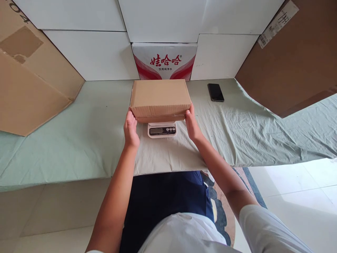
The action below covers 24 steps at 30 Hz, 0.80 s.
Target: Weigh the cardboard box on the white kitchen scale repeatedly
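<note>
A closed brown cardboard box [160, 96] is held level between my two hands. My left hand [131, 128] grips its near left corner, with most fingers hidden behind or under the box. On the near right corner, my right hand [192, 123] has its thumb on the front face. Directly under the box is a small white digital kitchen scale [162, 130], its front panel with a grey display and several buttons showing. The box hides the scale's platform, and I cannot tell whether the two touch.
A black smartphone [216, 92] lies on the green cloth [105, 140] to the right. Behind stands a white and red carton [165, 59] with Chinese print, against white panels [92, 54]. Large cardboard sheets flank the table, left [34, 80] and right [286, 66].
</note>
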Each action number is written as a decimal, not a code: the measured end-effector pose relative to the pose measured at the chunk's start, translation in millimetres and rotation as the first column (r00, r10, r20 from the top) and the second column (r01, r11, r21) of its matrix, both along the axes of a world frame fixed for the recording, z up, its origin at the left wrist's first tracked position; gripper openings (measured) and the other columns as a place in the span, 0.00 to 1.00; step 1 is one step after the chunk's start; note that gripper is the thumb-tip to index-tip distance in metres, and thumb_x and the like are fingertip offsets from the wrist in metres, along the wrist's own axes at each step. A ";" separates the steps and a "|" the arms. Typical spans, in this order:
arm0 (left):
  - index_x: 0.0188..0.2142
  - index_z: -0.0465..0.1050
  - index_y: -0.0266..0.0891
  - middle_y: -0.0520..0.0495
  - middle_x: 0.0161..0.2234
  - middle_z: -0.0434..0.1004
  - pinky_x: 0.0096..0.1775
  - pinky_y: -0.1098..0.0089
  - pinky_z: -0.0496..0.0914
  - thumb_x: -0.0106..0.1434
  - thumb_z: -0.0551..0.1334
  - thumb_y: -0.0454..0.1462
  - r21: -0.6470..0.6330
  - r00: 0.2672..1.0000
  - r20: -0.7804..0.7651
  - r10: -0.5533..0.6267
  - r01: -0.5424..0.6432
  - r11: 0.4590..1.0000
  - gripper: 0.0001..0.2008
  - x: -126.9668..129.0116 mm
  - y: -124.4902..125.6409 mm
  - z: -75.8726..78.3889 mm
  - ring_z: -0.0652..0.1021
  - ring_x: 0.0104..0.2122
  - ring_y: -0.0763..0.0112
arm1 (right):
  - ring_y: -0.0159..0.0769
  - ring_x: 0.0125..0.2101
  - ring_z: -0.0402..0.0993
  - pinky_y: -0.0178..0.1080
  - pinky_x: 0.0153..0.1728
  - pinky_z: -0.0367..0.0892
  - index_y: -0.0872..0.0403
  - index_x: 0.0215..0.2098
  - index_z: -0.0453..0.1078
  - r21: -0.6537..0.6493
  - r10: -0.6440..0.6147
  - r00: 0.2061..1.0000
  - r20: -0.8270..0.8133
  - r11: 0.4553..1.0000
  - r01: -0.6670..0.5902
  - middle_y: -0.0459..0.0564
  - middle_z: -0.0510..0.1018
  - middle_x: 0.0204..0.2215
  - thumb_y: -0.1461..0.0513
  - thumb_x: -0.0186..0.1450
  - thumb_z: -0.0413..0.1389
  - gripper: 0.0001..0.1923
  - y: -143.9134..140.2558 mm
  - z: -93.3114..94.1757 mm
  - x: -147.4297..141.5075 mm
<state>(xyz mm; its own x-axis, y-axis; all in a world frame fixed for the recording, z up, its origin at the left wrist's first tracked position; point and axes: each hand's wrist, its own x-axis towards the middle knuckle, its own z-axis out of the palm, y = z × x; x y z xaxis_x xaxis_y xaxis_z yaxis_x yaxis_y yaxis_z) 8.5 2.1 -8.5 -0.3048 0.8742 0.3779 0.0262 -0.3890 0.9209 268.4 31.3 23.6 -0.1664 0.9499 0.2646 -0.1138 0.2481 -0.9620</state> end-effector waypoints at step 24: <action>0.79 0.66 0.57 0.46 0.84 0.59 0.81 0.53 0.60 0.65 0.50 0.80 0.068 0.998 0.031 0.048 -0.050 0.996 0.54 -15.7 29.6 -28.9 0.58 0.85 0.48 | 0.47 0.89 0.35 0.62 0.90 0.36 0.32 0.85 0.43 -0.032 -0.138 0.986 -0.089 0.990 0.136 0.36 0.43 0.89 0.25 0.69 0.50 0.55 17.9 -26.9 8.8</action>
<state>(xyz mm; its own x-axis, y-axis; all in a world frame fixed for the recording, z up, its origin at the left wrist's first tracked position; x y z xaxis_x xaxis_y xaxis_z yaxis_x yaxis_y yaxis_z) -7.2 31.7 -37.4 -0.3583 0.8304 0.4267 0.0204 -0.4500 0.8928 277.2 49.3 -3.2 -0.0105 0.9688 0.2478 -0.1675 0.2426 -0.9556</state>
